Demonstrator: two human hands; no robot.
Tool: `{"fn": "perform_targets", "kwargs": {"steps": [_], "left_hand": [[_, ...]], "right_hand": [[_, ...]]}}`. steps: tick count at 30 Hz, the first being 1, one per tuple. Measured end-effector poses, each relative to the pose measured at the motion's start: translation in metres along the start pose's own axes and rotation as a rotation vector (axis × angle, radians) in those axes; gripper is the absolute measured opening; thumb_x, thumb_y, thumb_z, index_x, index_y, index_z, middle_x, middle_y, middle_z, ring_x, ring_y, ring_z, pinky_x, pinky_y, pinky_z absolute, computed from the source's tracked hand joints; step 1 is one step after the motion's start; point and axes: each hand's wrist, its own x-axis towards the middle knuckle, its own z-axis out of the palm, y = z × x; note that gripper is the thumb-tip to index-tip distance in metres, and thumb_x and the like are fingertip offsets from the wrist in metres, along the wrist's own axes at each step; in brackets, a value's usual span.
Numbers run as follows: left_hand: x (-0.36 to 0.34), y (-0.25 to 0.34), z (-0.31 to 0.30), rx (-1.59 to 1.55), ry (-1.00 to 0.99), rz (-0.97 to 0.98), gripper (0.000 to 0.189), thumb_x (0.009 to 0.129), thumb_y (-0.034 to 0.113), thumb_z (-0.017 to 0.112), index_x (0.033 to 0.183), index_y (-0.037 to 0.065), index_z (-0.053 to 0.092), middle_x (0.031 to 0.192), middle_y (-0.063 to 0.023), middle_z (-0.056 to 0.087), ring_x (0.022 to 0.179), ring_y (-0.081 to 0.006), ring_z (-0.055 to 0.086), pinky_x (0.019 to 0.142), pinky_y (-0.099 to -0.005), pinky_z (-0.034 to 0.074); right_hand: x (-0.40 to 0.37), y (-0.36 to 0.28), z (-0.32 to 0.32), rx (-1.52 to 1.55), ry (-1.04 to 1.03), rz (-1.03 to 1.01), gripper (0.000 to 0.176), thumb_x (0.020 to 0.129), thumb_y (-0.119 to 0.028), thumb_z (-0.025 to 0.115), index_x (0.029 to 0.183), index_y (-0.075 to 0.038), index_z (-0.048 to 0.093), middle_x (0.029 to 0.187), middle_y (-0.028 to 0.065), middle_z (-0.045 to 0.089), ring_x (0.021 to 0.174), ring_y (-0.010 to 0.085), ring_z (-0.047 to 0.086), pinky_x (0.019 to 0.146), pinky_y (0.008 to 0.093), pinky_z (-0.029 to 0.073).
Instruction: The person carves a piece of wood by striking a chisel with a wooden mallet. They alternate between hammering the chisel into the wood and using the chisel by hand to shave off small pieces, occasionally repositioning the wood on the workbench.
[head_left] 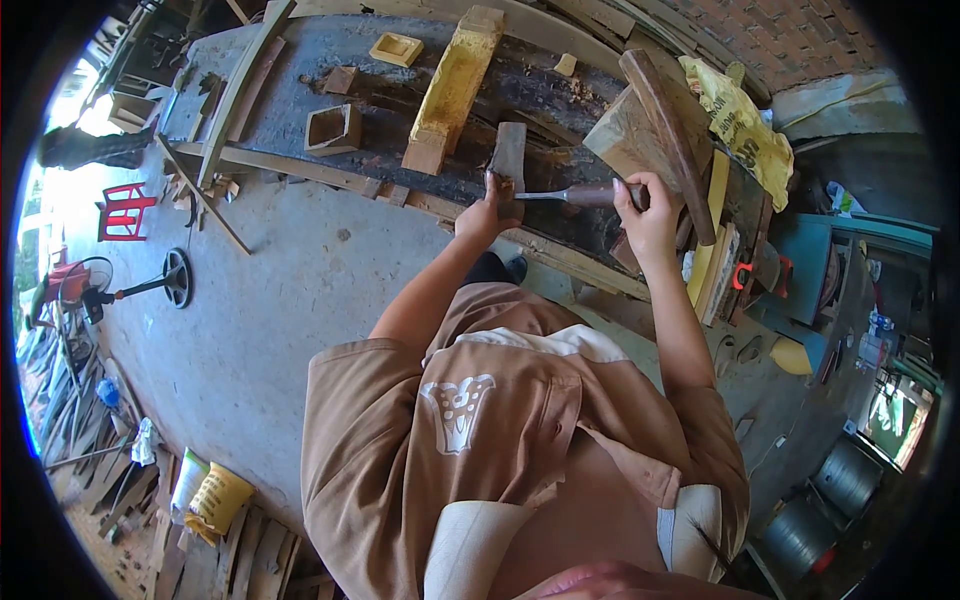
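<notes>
My right hand (650, 212) is closed around the dark handle of a chisel (590, 196), which lies roughly level with its metal blade pointing left. The blade's tip meets a narrow grey-brown block (509, 150) at the edge of the workbench. Around the near end of that block my left hand (482, 220) is closed, thumb up along its side. Whether the left fingers also touch the blade is hidden. Just beyond the right hand, a long wooden handle (665, 130) leans across a large wooden block (632, 140).
On the dark workbench (390, 95) lie a hollowed yellowish beam (455, 95), a small open wooden box (333, 130) and a shallow wooden tray (396, 49). A yellow sack (738, 130) sits at right. Across the floor stand a red stool (127, 212) and scrap wood piles (100, 500).
</notes>
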Motion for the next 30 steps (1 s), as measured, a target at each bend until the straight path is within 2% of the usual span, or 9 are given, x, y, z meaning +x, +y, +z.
{"fn": "perform_targets", "kwargs": {"steps": [3, 12, 15, 18, 20, 21, 24, 28, 30], "left_hand": [[0.001, 0.0, 0.0, 0.013, 0.005, 0.012, 0.114, 0.067, 0.053, 0.069, 0.141, 0.009, -0.006, 0.096, -0.022, 0.062, 0.087, -0.0361, 0.061, 0.071, -0.04, 0.048], [0.003, 0.007, -0.005, 0.088, 0.006, -0.006, 0.117, 0.065, 0.056, 0.069, 0.141, 0.007, -0.006, 0.092, -0.0178, 0.064, 0.081, -0.0331, 0.063, 0.071, -0.0418, 0.049], [-0.01, 0.044, -0.036, 0.194, -0.091, -0.209, 0.123, 0.061, 0.054, 0.073, 0.14, 0.006, -0.008, 0.101, -0.0181, 0.061, 0.09, -0.0331, 0.061, 0.078, -0.0431, 0.047], [-0.018, 0.065, -0.057, 0.13, 0.269, 0.012, 0.116, 0.057, 0.045, 0.079, 0.14, 0.003, 0.01, 0.112, -0.0171, 0.056, 0.099, -0.0323, 0.057, 0.084, -0.0435, 0.044], [-0.009, 0.079, -0.074, -0.156, 0.439, 0.739, 0.088, 0.058, 0.032, 0.079, 0.129, 0.002, 0.037, 0.122, -0.0156, 0.049, 0.104, -0.0323, 0.053, 0.086, -0.0432, 0.043], [-0.015, 0.096, -0.091, -0.294, 0.432, 0.861, 0.057, 0.062, 0.022, 0.074, 0.11, 0.0, 0.053, 0.11, -0.0153, 0.057, 0.093, -0.0276, 0.057, 0.082, -0.0394, 0.045], [-0.02, 0.12, -0.108, -0.74, -0.003, 0.747, 0.046, 0.065, 0.016, 0.069, 0.104, -0.001, 0.055, 0.094, -0.0165, 0.061, 0.084, -0.0215, 0.059, 0.075, -0.0338, 0.046], [-0.009, 0.126, -0.099, -0.682, 0.127, 0.8, 0.039, 0.065, 0.013, 0.067, 0.099, -0.002, 0.056, 0.086, -0.0139, 0.063, 0.078, -0.0166, 0.058, 0.071, -0.0309, 0.046], [-0.006, 0.123, -0.102, -0.585, 0.151, 0.819, 0.035, 0.066, 0.012, 0.068, 0.096, -0.002, 0.056, 0.083, -0.0114, 0.062, 0.076, -0.0142, 0.056, 0.07, -0.0292, 0.045]], "right_hand": [[0.005, -0.029, 0.001, -0.129, 0.013, -0.171, 0.02, 0.075, -0.021, 0.067, 0.078, -0.007, 0.055, 0.07, 0.009, 0.056, 0.061, 0.0269, 0.055, 0.054, 0.0355, 0.045], [0.019, -0.051, 0.022, -0.33, -0.037, -0.387, 0.017, 0.078, -0.026, 0.062, 0.081, -0.012, 0.053, 0.073, 0.0038, 0.052, 0.052, 0.0233, 0.055, 0.042, 0.0326, 0.044], [0.022, -0.059, 0.022, -0.36, -0.072, -0.39, 0.02, 0.077, -0.029, 0.064, 0.081, -0.012, 0.053, 0.076, 0.0039, 0.053, 0.061, 0.0236, 0.056, 0.054, 0.037, 0.046], [0.022, -0.062, 0.019, -0.376, -0.117, -0.368, 0.03, 0.077, -0.038, 0.063, 0.093, -0.013, 0.058, 0.093, 0.0071, 0.057, 0.088, 0.0262, 0.057, 0.076, 0.0464, 0.042], [0.023, -0.062, 0.019, -0.489, -0.054, -0.458, 0.048, 0.08, -0.051, 0.053, 0.115, -0.018, 0.055, 0.119, 0.0154, 0.049, 0.114, 0.0315, 0.045, 0.087, 0.0575, 0.034], [0.022, -0.063, 0.019, -0.49, -0.049, -0.452, 0.048, 0.08, -0.051, 0.053, 0.115, -0.018, 0.055, 0.119, 0.0154, 0.049, 0.114, 0.0315, 0.045, 0.087, 0.0575, 0.034], [0.025, -0.065, 0.018, -0.524, -0.163, -0.403, 0.063, 0.082, -0.062, 0.04, 0.132, -0.024, 0.04, 0.138, 0.0202, 0.029, 0.13, 0.0363, 0.024, 0.091, 0.0679, 0.023], [0.037, -0.048, 0.015, -0.303, -0.256, -0.325, 0.067, 0.084, -0.063, 0.032, 0.138, -0.024, 0.027, 0.143, 0.021, 0.018, 0.133, 0.0388, 0.017, 0.093, 0.0696, 0.017], [0.05, -0.017, 0.011, -0.195, -0.075, -0.191, 0.068, 0.086, -0.06, 0.035, 0.139, -0.019, 0.026, 0.143, 0.0215, 0.018, 0.134, 0.0364, 0.016, 0.096, 0.0676, 0.016]]}}
